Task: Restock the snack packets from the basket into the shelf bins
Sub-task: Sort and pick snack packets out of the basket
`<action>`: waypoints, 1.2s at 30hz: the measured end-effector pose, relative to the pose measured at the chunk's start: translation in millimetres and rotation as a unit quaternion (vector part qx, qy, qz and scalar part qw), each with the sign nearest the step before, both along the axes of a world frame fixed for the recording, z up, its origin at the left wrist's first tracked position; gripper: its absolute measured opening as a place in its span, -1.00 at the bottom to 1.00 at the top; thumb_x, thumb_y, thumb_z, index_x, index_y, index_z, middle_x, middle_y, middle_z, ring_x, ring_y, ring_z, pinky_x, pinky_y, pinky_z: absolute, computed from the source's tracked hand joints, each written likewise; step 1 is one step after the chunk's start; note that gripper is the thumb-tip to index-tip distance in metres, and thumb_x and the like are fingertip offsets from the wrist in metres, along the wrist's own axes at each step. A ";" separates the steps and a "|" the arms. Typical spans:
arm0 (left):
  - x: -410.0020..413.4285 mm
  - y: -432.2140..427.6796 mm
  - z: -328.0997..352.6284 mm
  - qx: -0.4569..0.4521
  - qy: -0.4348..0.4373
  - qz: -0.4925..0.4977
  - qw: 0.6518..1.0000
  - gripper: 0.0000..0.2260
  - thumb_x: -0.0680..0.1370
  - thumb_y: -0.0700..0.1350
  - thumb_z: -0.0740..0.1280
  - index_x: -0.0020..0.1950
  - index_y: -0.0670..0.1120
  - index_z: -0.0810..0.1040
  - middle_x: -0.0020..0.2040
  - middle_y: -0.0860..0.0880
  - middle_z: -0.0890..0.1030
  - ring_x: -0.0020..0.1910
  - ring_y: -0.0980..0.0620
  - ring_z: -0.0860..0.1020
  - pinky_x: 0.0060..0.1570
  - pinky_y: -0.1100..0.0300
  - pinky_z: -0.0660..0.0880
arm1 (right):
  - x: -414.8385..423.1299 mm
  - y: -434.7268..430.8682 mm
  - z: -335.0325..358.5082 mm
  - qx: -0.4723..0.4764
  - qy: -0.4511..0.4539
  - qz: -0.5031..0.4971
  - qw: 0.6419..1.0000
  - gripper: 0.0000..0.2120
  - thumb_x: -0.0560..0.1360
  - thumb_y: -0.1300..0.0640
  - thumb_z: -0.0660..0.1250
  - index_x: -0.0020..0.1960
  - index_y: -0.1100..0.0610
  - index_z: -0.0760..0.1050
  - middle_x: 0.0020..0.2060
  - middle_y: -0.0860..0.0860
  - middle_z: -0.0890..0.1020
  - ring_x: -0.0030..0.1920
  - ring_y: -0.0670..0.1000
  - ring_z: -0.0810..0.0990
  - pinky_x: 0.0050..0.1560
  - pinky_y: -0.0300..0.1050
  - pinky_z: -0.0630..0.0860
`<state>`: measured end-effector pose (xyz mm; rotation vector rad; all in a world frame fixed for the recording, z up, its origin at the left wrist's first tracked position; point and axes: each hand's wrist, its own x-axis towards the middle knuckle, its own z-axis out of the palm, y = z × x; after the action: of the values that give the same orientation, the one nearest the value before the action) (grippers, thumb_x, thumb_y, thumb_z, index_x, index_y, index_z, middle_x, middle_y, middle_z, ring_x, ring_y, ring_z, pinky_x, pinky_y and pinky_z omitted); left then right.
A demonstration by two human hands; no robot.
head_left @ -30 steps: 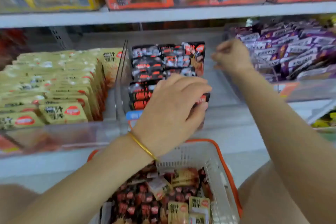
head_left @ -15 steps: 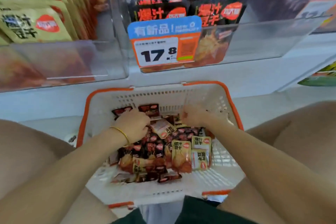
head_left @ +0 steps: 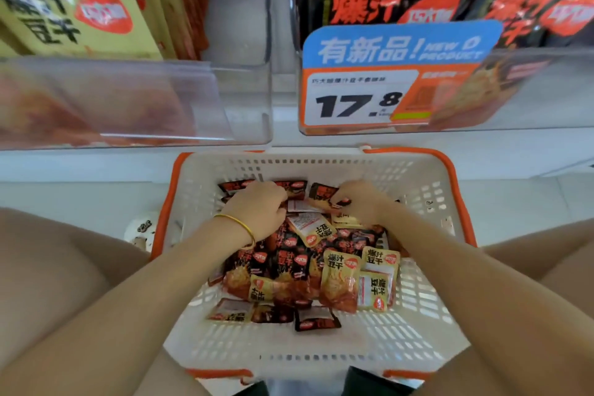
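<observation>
Down at the far end of the white basket [head_left: 427, 177], seen from the head camera, both hands are in the heap. This looks like the pick-up step, with nothing yet lifted toward the shelf. The left hand [head_left: 257, 206] has its fingers curled down into the black snack packets [head_left: 289, 264]; whether they have closed on any I cannot tell. The right hand [head_left: 358, 202] pinches one black snack packet [head_left: 323, 193] by its edge. Next, I'd judge, comes a firm gather and a lift to the black-packet bin [head_left: 530, 96] behind the price tag [head_left: 385, 74], just above.

Counting: two hands, one basket, one tag and two clear bins, the other being the yellow-packet bin [head_left: 128, 100]. Loose in the basket lie about six yellow snack packets [head_left: 340, 280]. The black ones overlap too much for an exact count, but there are well over a dozen.
</observation>
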<state>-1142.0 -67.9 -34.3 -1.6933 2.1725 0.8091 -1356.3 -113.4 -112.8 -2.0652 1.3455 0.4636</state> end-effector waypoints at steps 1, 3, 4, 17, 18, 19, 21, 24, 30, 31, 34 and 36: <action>-1.6 -0.7 2.3 0.004 0.020 0.019 1.000 -0.83 0.58 -0.12 0.20 0.01 -0.21 0.50 -0.01 -0.08 0.52 0.08 -0.14 0.50 0.11 -0.01 0.44 | -5.4 -3.7 18.2 0.043 -0.046 -0.026 0.998 -0.71 0.52 0.27 0.29 0.22 0.14 0.57 0.24 0.03 0.53 0.24 0.04 0.46 0.24 -0.21 0.36; -6.9 1.1 9.2 0.022 0.065 0.063 0.996 -0.66 0.59 -0.08 0.24 0.35 -0.14 0.41 0.30 -0.13 0.46 0.26 -0.10 0.44 0.26 0.05 0.36 | -16.4 -3.3 56.6 0.111 -0.115 -0.052 0.986 -0.74 0.52 0.30 0.30 0.16 0.13 0.60 0.13 -0.03 0.58 0.12 -0.07 0.53 0.10 -0.36 0.36; -10.4 3.6 13.4 0.029 0.098 0.081 0.991 -0.59 0.59 -0.06 0.26 0.42 -0.12 0.33 0.37 -0.12 0.40 0.32 -0.08 0.40 0.31 0.08 0.33 | -21.5 0.7 73.3 0.129 -0.132 -0.052 0.981 -0.75 0.51 0.30 0.31 0.14 0.10 0.61 0.04 -0.09 0.58 0.04 -0.11 0.54 0.04 -0.38 0.39; -78.8 40.4 127.4 -0.130 0.349 0.129 0.919 -0.87 0.47 -0.17 0.42 -0.23 -0.12 0.52 -0.25 -0.10 0.58 -0.23 -0.02 0.54 -0.18 0.21 0.43 | -81.6 79.2 213.8 0.138 -0.540 -0.324 0.764 -0.69 0.36 0.33 0.43 0.03 0.20 0.40 -0.23 0.09 0.66 -0.27 0.06 0.66 -0.21 0.07 0.65; -85.9 44.3 140.7 -0.139 0.376 0.116 0.909 -0.88 0.47 -0.16 0.43 -0.22 -0.13 0.53 -0.25 -0.08 0.61 -0.22 0.04 0.57 -0.16 0.18 0.45 | -86.7 86.0 220.6 0.133 -0.538 -0.315 0.770 -0.65 0.34 0.30 0.42 0.09 0.20 0.43 -0.18 0.11 0.67 -0.22 0.08 0.67 -0.24 0.01 0.65; -93.2 46.7 153.7 -0.153 0.396 0.104 0.900 -0.84 0.46 -0.16 0.44 -0.28 -0.10 0.50 -0.32 0.02 0.59 -0.29 0.19 0.54 -0.22 0.26 0.43 | -90.0 93.2 229.6 0.118 -0.522 -0.291 0.793 -0.66 0.33 0.27 0.41 0.09 0.19 0.48 -0.16 0.10 0.68 -0.18 0.08 0.67 -0.26 -0.06 0.63; -107.4 49.3 177.3 -0.183 0.400 0.086 0.894 -0.69 0.47 -0.17 0.44 -0.37 0.00 0.36 -0.46 0.12 0.43 -0.43 0.30 0.41 -0.38 0.40 0.28 | -94.6 102.4 245.9 0.067 -0.489 -0.254 0.832 -0.75 0.33 0.29 0.43 0.00 0.14 0.55 -0.24 0.01 0.69 -0.23 -0.03 0.66 -0.29 -0.22 0.57; -126.6 44.6 214.8 -0.226 0.436 0.068 0.869 -0.88 0.49 -0.15 0.40 -0.17 -0.04 0.47 -0.29 0.10 0.51 -0.33 0.24 0.45 -0.27 0.44 0.35 | -109.7 95.6 283.0 -0.052 -0.510 -0.282 0.811 -0.83 0.34 0.34 0.43 -0.23 0.07 0.59 -0.41 -0.06 0.64 -0.43 -0.13 0.56 -0.44 -0.30 0.47; -119.5 -0.6 250.6 -0.478 0.232 -0.022 0.847 -0.66 0.48 0.07 0.19 0.10 -0.11 0.54 0.01 -0.07 0.57 0.01 -0.11 0.50 0.07 0.01 0.40 | -137.9 13.2 345.1 -0.301 -0.425 -0.372 0.768 -0.93 0.43 0.29 0.40 -0.10 0.17 0.57 -0.31 0.05 0.58 -0.31 0.01 0.54 -0.28 -0.04 0.53; -116.5 -8.5 251.5 -0.488 0.183 -0.031 0.853 -0.61 0.47 0.11 0.12 0.11 -0.10 0.53 0.04 -0.10 0.56 0.05 -0.17 0.48 0.06 -0.07 0.41 | -136.2 -4.6 347.2 -0.326 -0.376 -0.365 0.787 -0.86 0.42 0.28 0.41 -0.02 0.24 0.57 -0.26 0.12 0.59 -0.26 0.06 0.56 -0.18 0.09 0.57; -112.0 -24.3 248.0 -0.481 0.113 -0.032 0.869 -0.51 0.46 0.16 0.04 0.17 -0.11 0.52 0.17 -0.12 0.53 0.18 -0.21 0.43 0.10 -0.12 0.38 | -122.3 -54.8 337.1 -0.351 -0.199 -0.346 0.847 -0.75 0.42 0.19 0.44 0.07 0.27 0.59 -0.11 0.24 0.61 -0.02 0.17 0.61 -0.04 0.06 0.53; -111.0 -31.0 240.2 -0.473 0.089 -0.029 0.876 -0.47 0.48 0.18 0.01 0.21 -0.10 0.52 0.24 -0.10 0.51 0.25 -0.18 0.41 0.12 -0.12 0.37 | -113.3 -87.8 317.6 -0.323 -0.151 -0.351 0.866 -0.71 0.44 0.16 0.44 0.10 0.27 0.58 -0.04 0.24 0.60 0.03 0.14 0.59 -0.07 -0.04 0.45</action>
<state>-1252.9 -98.9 205.9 -1.9386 2.9989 -0.2258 -1469.6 -201.1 204.8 -1.7927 2.0785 -0.6862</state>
